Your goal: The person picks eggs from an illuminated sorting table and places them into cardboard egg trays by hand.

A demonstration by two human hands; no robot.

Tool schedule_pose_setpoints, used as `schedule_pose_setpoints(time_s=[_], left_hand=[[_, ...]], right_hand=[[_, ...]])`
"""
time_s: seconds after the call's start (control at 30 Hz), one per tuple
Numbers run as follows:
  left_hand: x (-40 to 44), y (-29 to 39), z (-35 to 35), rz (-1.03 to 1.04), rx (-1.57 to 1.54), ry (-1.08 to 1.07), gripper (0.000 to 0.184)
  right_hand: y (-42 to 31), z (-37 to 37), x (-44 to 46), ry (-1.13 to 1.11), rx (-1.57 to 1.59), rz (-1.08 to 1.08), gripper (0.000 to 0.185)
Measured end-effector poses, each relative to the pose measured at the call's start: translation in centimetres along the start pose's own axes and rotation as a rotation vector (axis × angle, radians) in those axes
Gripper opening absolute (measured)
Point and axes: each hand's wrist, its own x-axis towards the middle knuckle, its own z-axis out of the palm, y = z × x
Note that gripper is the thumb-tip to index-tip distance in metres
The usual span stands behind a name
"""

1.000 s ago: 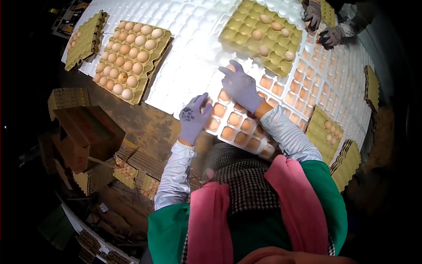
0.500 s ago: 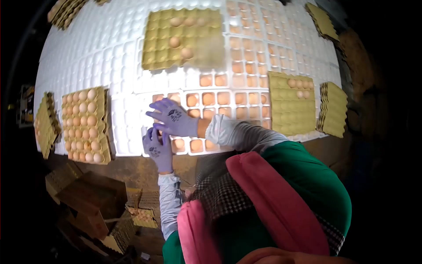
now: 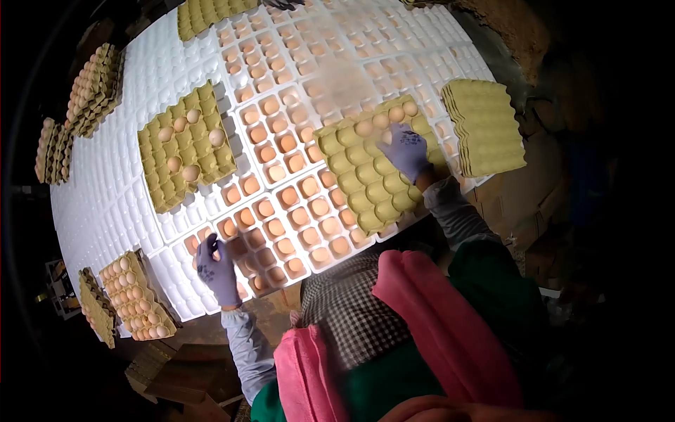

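My left hand [image 3: 216, 271], in a lilac glove, is over the near row of a white tray [image 3: 188, 309] with square cells. Its fingers are curled downward, and what they hold, if anything, is hidden. Brown eggs [image 3: 264, 208] fill many cells to its right. Over a yellow-green pulp egg tray [image 3: 362, 184], my right hand [image 3: 408, 152] is closed around an egg [image 3: 387, 137] that shows beside the fingertips. Several eggs [image 3: 397, 114] sit along that tray's far edge. The pulp tray rests on top of the white trays.
Another pulp tray [image 3: 160, 186] with several eggs lies left of centre. Stacked pulp trays [image 3: 489, 126] stand at the right edge. Egg-filled trays [image 3: 137, 299] are at the left. A dark-gloved hand of another person [image 3: 283, 3] shows at the far edge. Cardboard boxes [image 3: 190, 373] stand below.
The view has turned and shifted right. My right hand has moved away from my left, over to the right pulp tray, and closed around an egg. More white cells near my left hand hold eggs.
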Motion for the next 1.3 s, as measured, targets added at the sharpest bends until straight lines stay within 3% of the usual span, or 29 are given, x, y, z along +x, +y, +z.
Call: schedule_pose_setpoints(time_s=[0.03,0.1,0.2,0.23,0.3,0.33,0.4,0.43,0.47,0.5,0.53,0.57,0.6,0.67,0.7,0.73,0.8,0.83,0.87,0.9,0.93,0.97,1.0,1.03,1.07,1.1,1.13,1.23,1.3], left_hand=[[1.4,6.5,1.8,0.005,-0.163,-0.125,0.023],[3.6,14.1,8.1,0.341,-0.263,-0.249,0.029],[5.7,23.4,17.5,0.647,-0.280,-0.445,0.047],[5.8,24.9,21.0,0.715,-0.262,-0.438,0.048],[6.1,27.0,24.2,0.753,-0.132,-0.427,0.048],[6.3,27.3,25.4,0.754,-0.082,-0.449,0.048],[6.0,27.0,25.0,0.588,-0.247,-0.484,0.045],[5.6,26.4,25.5,0.445,-0.505,-0.437,0.032],[4.7,26.2,26.4,0.021,-0.974,-0.534,0.026],[5.4,27.4,24.8,-0.112,-1.090,-0.545,0.024],[6.4,28.3,23.1,-0.250,-1.201,-0.552,0.022],[7.7,27.7,24.3,-0.062,-1.175,-0.482,0.019],[8.8,28.4,23.8,-0.073,-1.081,-0.622,0.020],[9.1,30.8,24.9,0.040,-0.730,-0.947,0.026],[8.3,33.1,24.1,0.444,-0.277,-0.720,0.032],[6.9,33.3,25.4,0.685,0.080,-0.510,0.038],[7.1,33.1,26.3,0.685,0.154,-0.602,0.043],[7.4,32.9,25.8,0.508,-0.118,-0.720,0.043],[7.9,32.5,25.1,0.324,-0.389,-0.821,0.043],[8.0,29.9,26.9,-0.035,-0.920,-0.900,0.039],[9.0,29.7,26.0,-0.284,-1.187,-0.928,0.036],[9.5,29.8,25.5,-0.336,-1.224,-0.926,0.035],[10.1,31.1,24.5,-0.390,-1.259,-0.919,0.035],[11.4,31.9,24.7,-0.197,-0.805,-0.982,0.035],[10.7,34.0,24.9,0.239,-0.588,-0.840,0.034],[10.4,35.8,25.5,0.575,-0.078,-0.684,0.042],[9.1,37.7,25.8,0.661,0.170,-0.654,0.046],[6.7,36.8,32.7,0.633,0.381,-0.530,0.047],[6.7,36.1,33.7,0.532,0.255,-0.544,0.034]], right_hand=[[0.5,0.3,0.4,-0.008,-0.010,-0.008,0.039],[0.7,1.2,1.3,-0.017,-0.024,-0.019,0.044],[5.1,-1.8,2.1,-0.381,0.550,0.085,0.046],[5.8,-4.0,1.1,-0.411,1.001,0.311,0.037],[7.9,-4.3,-0.7,-0.037,1.134,0.110,0.032],[9.0,-3.8,-0.1,-0.040,1.141,0.143,0.028],[11.1,-2.8,1.1,-0.045,1.155,0.209,0.023],[10.9,-2.4,2.8,-0.143,0.901,0.185,0.025],[10.4,-2.0,3.8,-0.238,0.648,0.162,0.026],[9.0,-2.6,4.1,-0.187,0.223,-0.011,0.033],[8.8,-1.8,4.1,-0.131,0.233,-0.049,0.034],[8.8,-0.9,4.1,-0.073,0.240,-0.088,0.035],[8.9,-0.3,4.0,-0.014,0.245,-0.128,0.036],[11.8,-2.3,4.0,-0.238,0.812,0.095,0.037],[13.8,-4.1,4.0,-0.352,1.092,0.207,0.039],[14.8,-5.4,4.2,-0.470,1.369,0.320,0.041],[14.9,-8.0,3.5,-0.337,1.696,0.375,0.034],[14.9,-8.5,3.2,-0.266,1.858,0.406,0.030],[15.4,-7.6,4.3,-0.277,1.631,0.257,0.031],[16.1,-5.9,6.3,-0.283,1.405,0.110,0.032],[15.9,-4.9,8.2,-0.288,1.181,-0.042,0.034],[15.4,-4.0,9.3,-0.091,0.543,-0.290,0.036],[14.7,-3.4,9.9,-0.008,0.318,-0.408,0.037],[13.9,-3.1,9.9,-0.124,0.201,-0.351,0.040],[12.9,-3.0,10.2,-0.230,0.076,-0.296,0.044],[12.0,-2.8,10.8,-0.315,-0.092,-0.236,0.052],[11.8,-2.5,11.0,-0.306,-0.070,-0.263,0.053],[13.5,-3.3,10.5,-0.237,0.043,-0.332,0.050],[14.7,-4.0,10.2,-0.474,0.740,0.036,0.046]])
